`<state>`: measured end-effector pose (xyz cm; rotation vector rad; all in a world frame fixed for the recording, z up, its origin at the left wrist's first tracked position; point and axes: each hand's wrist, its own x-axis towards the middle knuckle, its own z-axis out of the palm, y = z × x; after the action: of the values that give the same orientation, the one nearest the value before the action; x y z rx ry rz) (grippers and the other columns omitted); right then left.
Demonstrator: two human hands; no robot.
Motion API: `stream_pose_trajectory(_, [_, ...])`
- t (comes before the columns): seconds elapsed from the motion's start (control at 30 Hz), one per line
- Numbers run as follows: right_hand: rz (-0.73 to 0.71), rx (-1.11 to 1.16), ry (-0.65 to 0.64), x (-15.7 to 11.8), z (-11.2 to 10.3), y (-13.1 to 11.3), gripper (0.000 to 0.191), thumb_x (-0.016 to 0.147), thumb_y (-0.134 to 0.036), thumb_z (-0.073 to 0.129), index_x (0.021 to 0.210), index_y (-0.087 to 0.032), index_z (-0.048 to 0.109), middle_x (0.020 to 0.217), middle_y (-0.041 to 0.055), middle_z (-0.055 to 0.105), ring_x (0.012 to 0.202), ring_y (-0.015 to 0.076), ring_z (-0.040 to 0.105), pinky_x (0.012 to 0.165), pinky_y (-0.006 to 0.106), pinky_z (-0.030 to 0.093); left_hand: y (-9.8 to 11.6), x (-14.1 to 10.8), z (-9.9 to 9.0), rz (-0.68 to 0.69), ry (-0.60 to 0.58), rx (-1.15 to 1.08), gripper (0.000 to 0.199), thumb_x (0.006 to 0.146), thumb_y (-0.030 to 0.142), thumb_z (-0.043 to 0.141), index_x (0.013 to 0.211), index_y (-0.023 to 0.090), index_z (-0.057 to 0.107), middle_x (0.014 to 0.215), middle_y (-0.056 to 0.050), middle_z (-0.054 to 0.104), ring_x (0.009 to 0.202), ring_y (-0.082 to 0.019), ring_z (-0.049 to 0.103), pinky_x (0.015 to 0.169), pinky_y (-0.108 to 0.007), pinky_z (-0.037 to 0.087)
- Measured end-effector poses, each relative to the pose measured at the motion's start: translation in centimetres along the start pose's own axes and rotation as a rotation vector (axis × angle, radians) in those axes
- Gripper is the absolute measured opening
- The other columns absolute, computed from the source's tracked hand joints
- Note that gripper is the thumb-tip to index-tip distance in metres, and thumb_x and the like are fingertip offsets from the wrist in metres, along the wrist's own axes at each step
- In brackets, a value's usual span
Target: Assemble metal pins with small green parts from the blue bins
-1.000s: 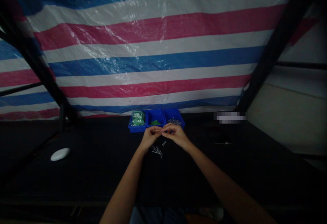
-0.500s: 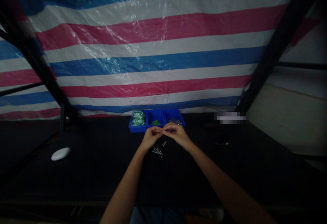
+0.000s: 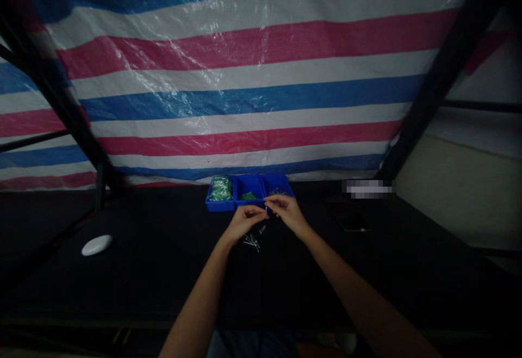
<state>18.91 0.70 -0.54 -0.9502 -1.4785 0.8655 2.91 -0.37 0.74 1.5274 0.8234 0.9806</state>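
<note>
My left hand [image 3: 243, 222] and my right hand [image 3: 286, 215] meet in front of the blue bins, fingertips pinched close together. A small silver screw [image 3: 266, 209] stands upright between them, its lower end at the left fingertips and its upper end at the right ones. Below the hands, several loose silver screws [image 3: 252, 242] lie on the black table, with another screw [image 3: 262, 229] a little apart from them. Part of the right bin's front is hidden by my right hand.
Behind the hands stand three joined blue bins: one with green-and-clear packets [image 3: 221, 189], one with green pieces [image 3: 247, 196], one with silver screws [image 3: 278, 191]. A white oval object [image 3: 97, 245] lies left, a dark phone [image 3: 354, 222] right. A striped sheet [image 3: 253, 91] hangs behind.
The fingertips have drawn slightly apart, the right ones now above the left. The screw between them now shows upright, where only a bright dot was visible. Loose screws lie unchanged.
</note>
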Motion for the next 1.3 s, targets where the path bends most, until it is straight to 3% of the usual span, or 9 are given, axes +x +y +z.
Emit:
stream_pose_trajectory(0.1, [0.024,-0.005,-0.050,0.0,0.0,0.3,0.023,0.071,-0.034,0.055,0.084,-0.019,0.066,0.078,0.0044,0.066,0.054,0.0116,0.053,0.047,0.023,0.040,0.5,-0.2,0.0,0.011,0.000,-0.015,0.025,0.066,0.034,0.063,0.077,0.012,0.066,0.077,-0.008,0.066,0.069,-0.014,0.057,0.066,-0.025,0.041])
stream_pose_trajectory(0.27, [-0.066,-0.153,-0.088,-0.1,0.1,0.5,0.021,0.069,-0.027,0.057,0.085,-0.018,0.066,0.076,0.0040,0.067,0.062,0.0139,0.056,0.059,0.026,0.043,1.2,-0.4,0.1,0.024,0.005,-0.026,0.026,0.068,0.035,0.061,0.080,0.012,0.065,0.078,-0.007,0.065,0.069,-0.013,0.055,0.064,-0.023,0.040])
stream_pose_trajectory(0.47, [-0.084,-0.218,-0.142,-0.4,0.4,0.6,0.017,0.072,-0.027,0.055,0.080,-0.017,0.066,0.071,0.0032,0.066,0.057,0.0130,0.054,0.055,0.025,0.041,1.1,-0.4,-0.1,0.054,0.034,-0.064,0.025,0.067,0.033,0.062,0.084,0.014,0.065,0.078,-0.006,0.064,0.074,-0.014,0.056,0.064,-0.023,0.039])
stream_pose_trajectory(0.9, [-0.157,-0.258,-0.041,0.0,-0.3,0.6,0.022,0.071,-0.034,0.057,0.077,-0.016,0.067,0.078,0.0051,0.065,0.060,0.0117,0.053,0.055,0.023,0.040,0.0,0.3,-0.8,0.059,0.186,-0.047,0.023,0.065,0.031,0.064,0.081,0.014,0.065,0.071,-0.004,0.062,0.067,-0.012,0.054,0.059,-0.021,0.038])
stream_pose_trajectory(1.1, [-0.053,-0.226,-0.032,0.3,-1.1,0.7,0.029,0.072,-0.040,0.055,0.080,-0.015,0.067,0.070,0.0044,0.065,0.052,0.0120,0.054,0.051,0.024,0.042,-0.5,0.6,-1.1,0.068,0.225,-0.024,0.022,0.065,0.031,0.063,0.079,0.013,0.064,0.069,-0.003,0.061,0.065,-0.012,0.054,0.058,-0.020,0.038])
stream_pose_trajectory(1.2, [-0.034,-0.215,0.016,0.6,-1.5,1.1,0.030,0.071,-0.041,0.056,0.080,-0.014,0.067,0.071,0.0063,0.067,0.057,0.0146,0.058,0.055,0.026,0.044,-1.1,0.8,-1.2,0.086,0.268,0.063,0.022,0.066,0.032,0.062,0.076,0.013,0.063,0.067,-0.003,0.061,0.062,-0.011,0.053,0.057,-0.021,0.037])
stream_pose_trajectory(1.3, [0.019,-0.155,0.095,1.0,-2.0,1.6,0.033,0.067,-0.041,0.059,0.081,-0.012,0.066,0.069,0.0085,0.067,0.060,0.0170,0.061,0.059,0.028,0.046,-1.7,0.7,-1.1,0.129,0.285,0.286,0.021,0.069,0.033,0.058,0.075,0.014,0.063,0.066,-0.002,0.061,0.058,-0.011,0.052,0.056,-0.022,0.037])
